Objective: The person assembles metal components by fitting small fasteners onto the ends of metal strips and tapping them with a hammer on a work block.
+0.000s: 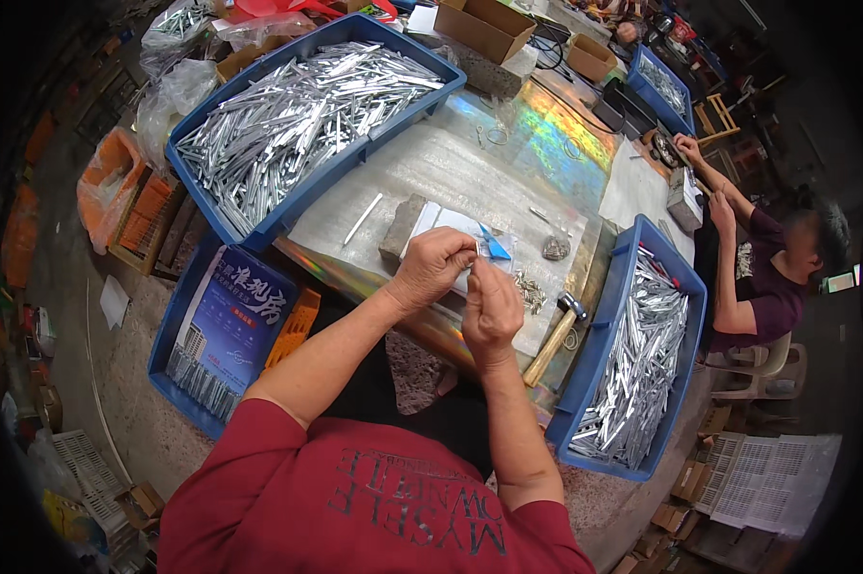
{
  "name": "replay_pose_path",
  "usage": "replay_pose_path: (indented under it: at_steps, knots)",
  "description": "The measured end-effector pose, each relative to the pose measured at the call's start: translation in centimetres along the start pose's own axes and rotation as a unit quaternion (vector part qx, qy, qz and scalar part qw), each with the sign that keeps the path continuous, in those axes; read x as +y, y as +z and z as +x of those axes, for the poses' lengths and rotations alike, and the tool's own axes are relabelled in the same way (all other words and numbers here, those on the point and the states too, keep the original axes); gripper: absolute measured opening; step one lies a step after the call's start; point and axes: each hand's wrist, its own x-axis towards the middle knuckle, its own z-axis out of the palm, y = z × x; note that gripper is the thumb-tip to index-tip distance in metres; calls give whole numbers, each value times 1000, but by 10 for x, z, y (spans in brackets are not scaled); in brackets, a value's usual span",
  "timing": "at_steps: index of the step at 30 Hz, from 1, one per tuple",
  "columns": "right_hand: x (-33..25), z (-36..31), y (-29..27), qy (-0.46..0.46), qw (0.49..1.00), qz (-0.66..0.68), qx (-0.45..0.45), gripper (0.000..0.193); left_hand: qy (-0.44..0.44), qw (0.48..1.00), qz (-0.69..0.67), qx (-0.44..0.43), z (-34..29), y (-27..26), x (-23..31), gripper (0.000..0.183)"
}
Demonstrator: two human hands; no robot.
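Note:
My left hand point(433, 267) and my right hand point(494, 308) meet over the front of the work table, fingertips pinched close together. Whatever lies between the fingers is too small to make out. Just beyond them a white sheet with a blue patch point(494, 245) rests by a grey block point(404, 228). Beside my right hand is a pile of small brass-coloured pieces point(529, 293). A hammer point(555, 339) with a wooden handle lies to the right, near a round greyish lump point(555, 248). One slim metal strip point(363, 219) lies apart on the left.
Blue bins full of silvery metal strips stand at the far left point(194, 134) and right point(695, 335). A third blue bin point(164, 368) holds a printed blue board at lower left. Across the table a co-worker point(752, 277) sits at the right. Cardboard boxes point(489, 29) stand at the back.

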Motion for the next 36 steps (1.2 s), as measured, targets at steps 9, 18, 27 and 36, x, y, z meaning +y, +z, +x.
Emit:
replay_pose_path:
  at_steps: [9, 18, 27, 36]
  knots:
    - [-1, -44, -62, 317, 937, -134, -53, 36, 19, 1000, -15, -6, -4, -3, -5, 11]
    - [11, -57, -98, 563, 807, -154, -86, 43, 52, 999, -5, 1, -4, -3, -5, 13]
    - [-31, -23, -97, 509, 791, 341, -8, 35, 50, 999, 4, -13, -5, -3, -6, 12]
    - [-54, 35, -103, 286, 932, 30, -222, 44, 62, 998, 1, 3, -6, -2, -8, 10]
